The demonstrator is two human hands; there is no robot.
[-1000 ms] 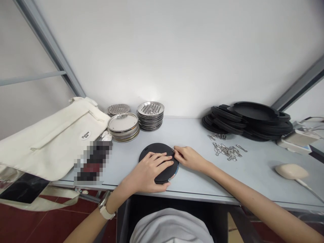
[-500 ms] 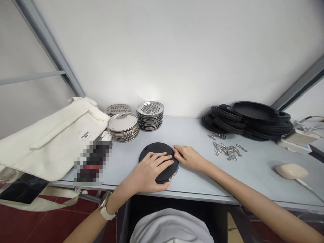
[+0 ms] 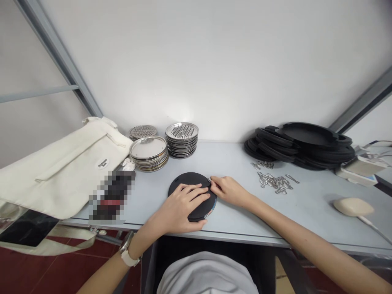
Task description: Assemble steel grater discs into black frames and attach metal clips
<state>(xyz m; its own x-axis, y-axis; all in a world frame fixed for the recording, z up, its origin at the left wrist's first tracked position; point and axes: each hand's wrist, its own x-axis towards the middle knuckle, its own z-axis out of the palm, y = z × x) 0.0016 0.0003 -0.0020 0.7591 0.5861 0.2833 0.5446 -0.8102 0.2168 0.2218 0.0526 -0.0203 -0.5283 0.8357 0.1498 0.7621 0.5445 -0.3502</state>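
Observation:
A round black disc lies flat on the pale grey table near its front edge, with a shiny coloured rim showing at its lower right. My left hand rests on top of the disc, fingers stretched flat and pressing it down. My right hand is at the disc's right edge, fingers pinched on a small metal ring right at the rim.
Several loose metal rings and clips lie to the right. A pile of black discs stands at the back right. Stacks of perforated metal discs and flat metal lids stand at the back left. A cream bag lies left, a mouse right.

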